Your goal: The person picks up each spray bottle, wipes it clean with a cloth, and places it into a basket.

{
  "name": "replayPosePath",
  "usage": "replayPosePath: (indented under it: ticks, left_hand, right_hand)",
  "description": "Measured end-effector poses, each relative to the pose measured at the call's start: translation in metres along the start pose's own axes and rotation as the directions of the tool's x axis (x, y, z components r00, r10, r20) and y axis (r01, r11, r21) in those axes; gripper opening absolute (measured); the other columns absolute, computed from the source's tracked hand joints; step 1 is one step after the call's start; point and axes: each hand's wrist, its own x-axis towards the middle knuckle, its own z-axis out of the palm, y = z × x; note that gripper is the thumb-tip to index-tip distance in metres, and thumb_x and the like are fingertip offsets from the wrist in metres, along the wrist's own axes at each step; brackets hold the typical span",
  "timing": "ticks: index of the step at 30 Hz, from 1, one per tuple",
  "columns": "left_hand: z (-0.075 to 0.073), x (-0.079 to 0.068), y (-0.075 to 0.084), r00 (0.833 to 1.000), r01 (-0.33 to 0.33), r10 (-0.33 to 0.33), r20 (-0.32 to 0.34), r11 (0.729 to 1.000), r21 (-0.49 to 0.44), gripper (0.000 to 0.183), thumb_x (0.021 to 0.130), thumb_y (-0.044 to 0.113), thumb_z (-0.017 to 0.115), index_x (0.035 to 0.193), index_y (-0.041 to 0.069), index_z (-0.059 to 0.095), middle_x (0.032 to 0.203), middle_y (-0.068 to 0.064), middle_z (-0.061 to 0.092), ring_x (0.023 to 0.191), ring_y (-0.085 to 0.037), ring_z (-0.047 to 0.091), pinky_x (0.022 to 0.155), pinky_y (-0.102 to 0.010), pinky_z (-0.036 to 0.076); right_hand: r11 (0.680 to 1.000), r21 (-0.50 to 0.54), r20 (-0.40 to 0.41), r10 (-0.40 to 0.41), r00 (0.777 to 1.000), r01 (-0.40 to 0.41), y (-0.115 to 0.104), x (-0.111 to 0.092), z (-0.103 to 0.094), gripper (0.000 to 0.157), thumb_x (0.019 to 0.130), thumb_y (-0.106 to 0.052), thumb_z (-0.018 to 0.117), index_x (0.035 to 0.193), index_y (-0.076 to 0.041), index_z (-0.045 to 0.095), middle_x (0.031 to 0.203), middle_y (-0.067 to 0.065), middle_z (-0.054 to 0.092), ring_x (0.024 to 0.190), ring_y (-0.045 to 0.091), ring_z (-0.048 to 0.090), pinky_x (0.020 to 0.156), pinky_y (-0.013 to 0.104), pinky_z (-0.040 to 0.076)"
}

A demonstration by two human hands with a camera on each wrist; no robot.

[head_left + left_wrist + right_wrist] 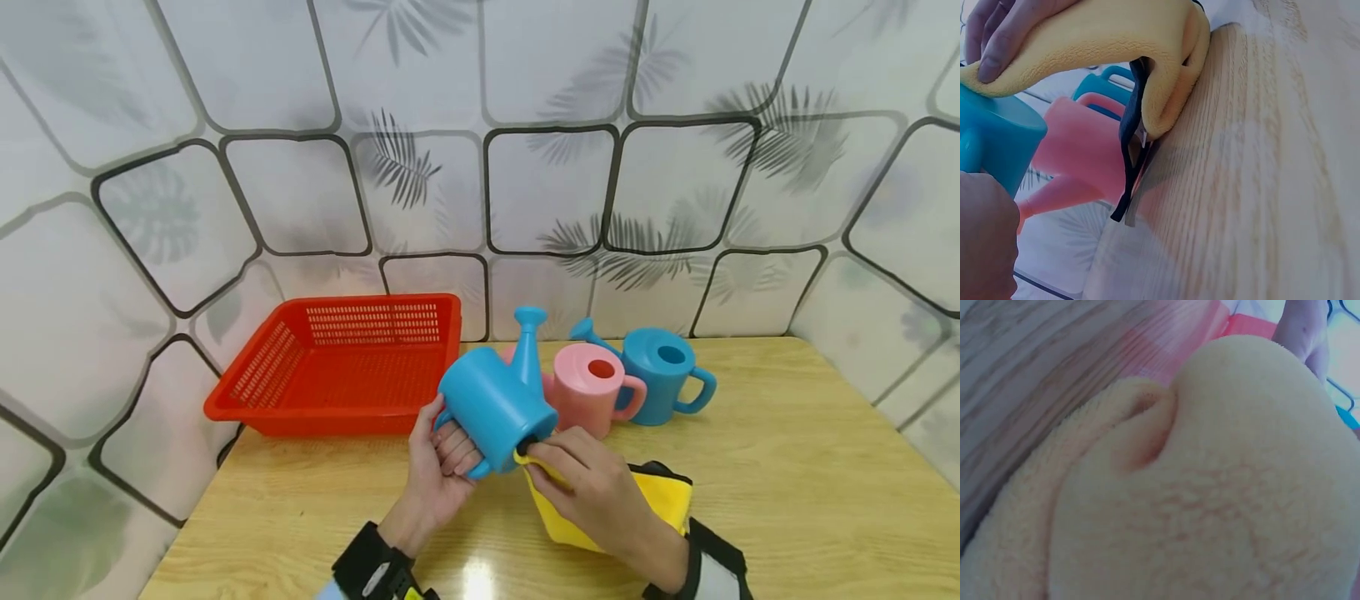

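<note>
The left hand curls its fingers round the handle of the blue watering can, tilted above the table, seemingly to steady it and turn its lower end toward the right hand. Those fingers pinch the yellow cloth at that end. The pink watering can stands beyond, apparently leaving working room.

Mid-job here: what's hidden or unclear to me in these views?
Head: the held can's surface under the cloth, covered by cloth and right hand.
Head: part of the rear can, hidden by the pink can.
Left wrist: the rest of the held can, cut off by the left edge.
Right wrist: a red patch, too blurred to identify.
</note>
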Motion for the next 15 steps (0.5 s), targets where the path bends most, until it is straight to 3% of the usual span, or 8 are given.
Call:
replayPosePath:
  ticks: [4, 10, 15]
  left_hand:
    - [0.0, 0.0, 0.001, 1.0, 0.0, 0.0, -0.003, 1.0, 0.005, 0.055, 0.095, 0.042, 0.051, 0.055, 0.019, 0.022, 0.047, 0.006, 0.018, 0.041, -0.007, 0.017, 0.043, -0.019, 0.014]
    - [-0.001, -0.001, 0.002, 1.0, 0.008, -0.008, 0.014, 1.0, 0.009, 0.054, 0.097, 0.041, 0.049, 0.055, 0.019, 0.021, 0.048, 0.006, 0.017, 0.041, -0.007, 0.017, 0.044, -0.02, 0.013]
    - [-0.003, -0.003, 0.001, 1.0, 0.016, -0.015, -0.014, 0.999, 0.039, 0.053, 0.096, 0.04, 0.05, 0.056, 0.019, 0.023, 0.048, 0.006, 0.019, 0.041, -0.007, 0.019, 0.044, -0.02, 0.014]
  right_hand:
    - [1.0, 0.002, -0.021, 0.031, 0.999, -0.031, 0.007, -0.001, -0.006, 0.021, 0.091, -0.026, 0.068, 0.097, -0.006, 0.073, 0.086, 0.001, 0.069, 0.079, 0.012, 0.061, 0.063, 0.034, 0.062]
    - [0.995, -0.022, -0.048, 0.092, 0.995, -0.093, 0.017, -0.008, -0.015, 0.039, 0.099, -0.038, 0.05, 0.098, -0.006, 0.073, 0.09, 0.0, 0.069, 0.082, 0.01, 0.062, 0.067, 0.035, 0.062]
    - [0.987, -0.039, -0.062, 0.154, 0.986, -0.156, 0.023, -0.017, -0.02, 0.046, 0.099, -0.043, 0.048, 0.096, -0.005, 0.073, 0.089, 0.001, 0.069, 0.079, 0.01, 0.061, 0.064, 0.031, 0.061]
